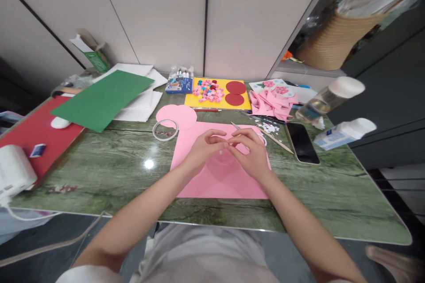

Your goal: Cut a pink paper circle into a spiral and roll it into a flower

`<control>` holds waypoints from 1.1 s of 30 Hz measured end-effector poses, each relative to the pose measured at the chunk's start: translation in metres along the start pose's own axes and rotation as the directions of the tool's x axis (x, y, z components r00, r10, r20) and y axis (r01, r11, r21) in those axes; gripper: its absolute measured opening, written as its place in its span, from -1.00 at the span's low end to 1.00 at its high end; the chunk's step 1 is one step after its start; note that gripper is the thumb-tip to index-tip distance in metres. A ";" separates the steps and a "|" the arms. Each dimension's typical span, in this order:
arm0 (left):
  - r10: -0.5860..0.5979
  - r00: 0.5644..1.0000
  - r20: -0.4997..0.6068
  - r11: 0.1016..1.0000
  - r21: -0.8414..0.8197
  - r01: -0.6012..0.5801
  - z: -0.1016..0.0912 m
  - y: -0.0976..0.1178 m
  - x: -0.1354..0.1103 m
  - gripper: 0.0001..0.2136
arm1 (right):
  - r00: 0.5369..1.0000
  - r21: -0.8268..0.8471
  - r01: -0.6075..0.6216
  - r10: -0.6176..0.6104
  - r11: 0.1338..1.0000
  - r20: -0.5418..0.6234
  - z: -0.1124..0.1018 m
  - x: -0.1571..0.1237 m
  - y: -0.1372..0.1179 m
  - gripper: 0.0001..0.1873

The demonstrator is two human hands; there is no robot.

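My left hand (203, 147) and my right hand (251, 152) meet fingertip to fingertip over a pink sheet of paper (219, 181) lying on the green marble-patterned table (113, 168). Both hands have their fingers curled and pinched together around something small that I cannot make out, about where the fingertips touch. Beyond the sheet lies a pink paper circle (177, 116), with a roll of tape (165, 130) partly on it. Small scissors (236, 126) peek out behind my right hand.
A yellow card (216, 92) with pink paper bits and two red circles sits at the back, beside a marker box (179, 82) and folded pink pieces (269, 104). A phone (302, 142), two bottles (328, 99), a wooden stick (278, 140), green paper (104, 97) and a red mat (40, 135) surround them.
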State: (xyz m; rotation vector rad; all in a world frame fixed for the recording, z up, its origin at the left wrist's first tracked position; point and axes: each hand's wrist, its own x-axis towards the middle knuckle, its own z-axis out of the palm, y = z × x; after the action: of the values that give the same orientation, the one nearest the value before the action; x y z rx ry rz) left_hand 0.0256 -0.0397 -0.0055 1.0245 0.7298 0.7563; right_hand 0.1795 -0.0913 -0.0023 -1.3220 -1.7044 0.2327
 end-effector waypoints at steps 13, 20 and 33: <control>0.008 1.000 -0.005 0.998 0.066 -0.007 0.005 0.001 -0.001 -0.66 | 0.994 0.080 -0.071 0.077 0.994 -0.075 0.006 -0.003 0.005 -0.86; 0.003 1.000 0.012 0.997 0.081 -0.004 0.007 0.004 -0.003 -0.68 | 0.995 0.046 -0.076 0.079 0.996 -0.061 -0.001 0.002 0.003 -0.87; -0.003 0.997 0.080 0.994 0.110 -0.006 0.006 0.004 -0.004 -0.74 | 0.998 0.008 0.016 -0.016 1.000 0.056 0.000 0.000 0.006 -0.86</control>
State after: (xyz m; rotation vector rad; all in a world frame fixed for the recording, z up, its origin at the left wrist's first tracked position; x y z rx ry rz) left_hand 0.0279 -0.0447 0.0006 1.1494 0.7077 0.6782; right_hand 0.1828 -0.0893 -0.0063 -1.3070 -1.7582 0.2687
